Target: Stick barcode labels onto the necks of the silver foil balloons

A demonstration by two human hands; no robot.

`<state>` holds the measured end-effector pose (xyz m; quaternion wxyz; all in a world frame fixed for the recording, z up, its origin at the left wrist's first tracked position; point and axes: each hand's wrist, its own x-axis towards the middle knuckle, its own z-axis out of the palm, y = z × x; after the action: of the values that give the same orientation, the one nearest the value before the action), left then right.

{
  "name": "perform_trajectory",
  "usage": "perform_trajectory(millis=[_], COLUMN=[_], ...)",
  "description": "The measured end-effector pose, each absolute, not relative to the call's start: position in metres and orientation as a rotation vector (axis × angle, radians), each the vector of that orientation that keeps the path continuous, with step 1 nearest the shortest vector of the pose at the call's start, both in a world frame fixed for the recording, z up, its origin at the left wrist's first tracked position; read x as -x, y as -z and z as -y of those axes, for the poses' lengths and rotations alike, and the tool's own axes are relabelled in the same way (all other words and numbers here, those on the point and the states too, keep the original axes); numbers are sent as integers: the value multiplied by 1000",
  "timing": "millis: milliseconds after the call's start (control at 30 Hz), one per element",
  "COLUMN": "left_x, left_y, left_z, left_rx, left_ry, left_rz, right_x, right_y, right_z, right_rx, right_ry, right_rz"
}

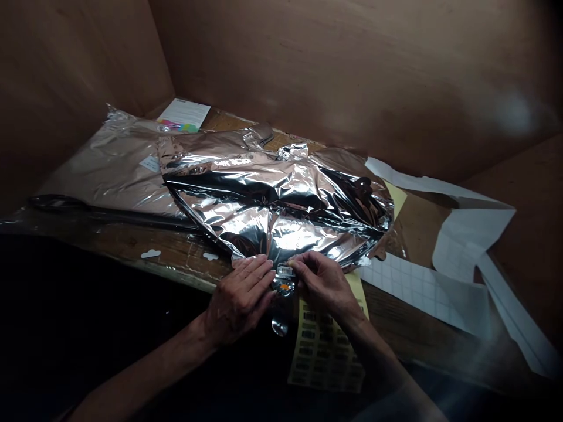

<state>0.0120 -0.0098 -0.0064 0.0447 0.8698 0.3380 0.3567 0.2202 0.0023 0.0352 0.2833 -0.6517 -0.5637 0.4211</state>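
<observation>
A shiny rose-gold foil balloon (290, 202), flat and creased, lies across the wooden table. At its near edge a narrow foil tail with an orange mark (284, 287) hangs over the table's edge. A small white barcode sticker (287, 271) is on this tail. My right hand (323, 281) pinches the sticker's right side with thumb and forefinger. Flat on the foil just left of the tail rests my left hand (244, 293), its fingers stretched out. Beneath my right wrist, a yellow sheet of barcode labels (328, 346) droops over the edge.
On the left lies a clear plastic bag of folded foil (105, 158). A printed card (185, 114) sits at the back. White backing paper (461, 234) trails across the right side. Small white cutouts (151, 254) are near the front edge. Wooden panels (352, 70) enclose the table.
</observation>
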Motion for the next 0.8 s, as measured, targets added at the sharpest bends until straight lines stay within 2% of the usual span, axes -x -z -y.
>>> perform_trajectory(millis=[200,333,400,500,633,800], left_x=[-16,-20,-22,-24,-22,-20], left_y=[-5,-11,-14,-23,-37,-39], left_z=[11,14,15,14,7,2], left_rx=[-2689,-2662,-2654,-2633,-2545,-2413], left_ry=[-941,-928,-885,-787,-855,-1086], left_rz=[-1125,-1170,-1181,-1207,-1212,-1144], right_x=[-212,-216,-222,-232,-241,-247], right_y=[-46,-50,-50,-48,-52,-58], right_z=[-5,9,17,21,3,-29], right_rx=[1800,1786,1563,1092,837,1082], right_ry=[-944,-221,86,271,202,-467], right_rz=[1729,2068,2292,2609,2708,2492])
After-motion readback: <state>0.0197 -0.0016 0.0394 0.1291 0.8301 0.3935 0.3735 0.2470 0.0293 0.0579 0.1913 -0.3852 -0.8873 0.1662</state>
